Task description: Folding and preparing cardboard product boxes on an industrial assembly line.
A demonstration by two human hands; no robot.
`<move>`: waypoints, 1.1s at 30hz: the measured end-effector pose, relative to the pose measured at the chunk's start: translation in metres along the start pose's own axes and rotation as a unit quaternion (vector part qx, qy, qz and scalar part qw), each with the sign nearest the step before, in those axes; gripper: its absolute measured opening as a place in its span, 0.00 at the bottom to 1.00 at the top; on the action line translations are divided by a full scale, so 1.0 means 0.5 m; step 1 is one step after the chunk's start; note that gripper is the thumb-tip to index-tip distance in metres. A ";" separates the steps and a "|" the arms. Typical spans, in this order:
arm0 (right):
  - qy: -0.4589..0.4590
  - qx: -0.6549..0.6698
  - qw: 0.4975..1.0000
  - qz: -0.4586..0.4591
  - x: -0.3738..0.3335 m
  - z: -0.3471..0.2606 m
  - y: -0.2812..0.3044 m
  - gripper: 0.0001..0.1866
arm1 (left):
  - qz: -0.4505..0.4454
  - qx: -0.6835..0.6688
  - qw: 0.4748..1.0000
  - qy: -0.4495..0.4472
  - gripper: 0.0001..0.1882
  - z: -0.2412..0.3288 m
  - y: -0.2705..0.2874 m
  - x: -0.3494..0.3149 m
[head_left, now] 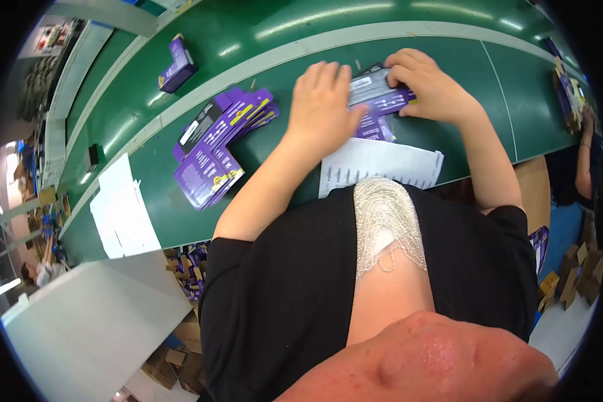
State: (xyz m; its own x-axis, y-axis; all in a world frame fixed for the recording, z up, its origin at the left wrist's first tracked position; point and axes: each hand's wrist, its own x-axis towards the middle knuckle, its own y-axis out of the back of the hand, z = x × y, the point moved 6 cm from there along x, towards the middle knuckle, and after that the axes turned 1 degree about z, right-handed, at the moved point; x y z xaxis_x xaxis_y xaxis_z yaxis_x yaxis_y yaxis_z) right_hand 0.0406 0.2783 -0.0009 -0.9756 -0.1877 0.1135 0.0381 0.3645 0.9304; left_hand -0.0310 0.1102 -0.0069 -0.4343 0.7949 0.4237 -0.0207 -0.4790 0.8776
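We look steeply down from the person's head through one wide fisheye lens, with the black top (281,288) close beneath us, filling the lower middle. We face the green table (462,63), where the left hand (318,100) and right hand (422,84) lie farther off, above centre. Straight edges bow toward our dark round rim, and at far left we take in a distant worker (43,271), small and tilted

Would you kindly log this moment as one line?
left hand: at purple carton, left side; right hand: fingers on carton's right end; nearby: flat purple cartons, white printed sheet
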 end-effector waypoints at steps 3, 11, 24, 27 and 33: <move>0.061 0.002 0.994 0.089 0.010 -0.075 0.047 0.23 | 0.033 0.018 0.999 -0.014 0.38 0.044 0.039 0.020; 0.017 0.024 0.969 0.247 -0.069 -0.111 0.137 0.22 | -0.084 0.127 0.974 0.166 0.45 -0.107 0.280 -0.041; -0.128 0.177 0.976 -0.010 -0.248 0.024 -0.001 0.11 | -0.152 -0.148 0.969 -0.130 0.25 0.079 0.076 -0.035; -0.171 0.200 0.963 -0.057 -0.248 0.007 -0.002 0.08 | -0.125 -0.144 0.962 -0.194 0.23 0.140 0.010 -0.041; -0.126 0.171 0.977 -0.009 -0.280 -0.021 -0.005 0.03 | -0.181 -0.130 0.954 -0.199 0.19 0.153 -0.061 -0.052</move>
State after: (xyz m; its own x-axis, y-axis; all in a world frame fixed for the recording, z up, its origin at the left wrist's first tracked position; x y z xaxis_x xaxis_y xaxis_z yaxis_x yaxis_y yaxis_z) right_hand 0.1797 0.2941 -0.0153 -0.9993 0.0171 -0.0319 -0.0129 0.6550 0.7555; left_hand 0.0497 0.1326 -0.0275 0.0185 0.9796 0.2002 -0.3490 -0.1813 0.9194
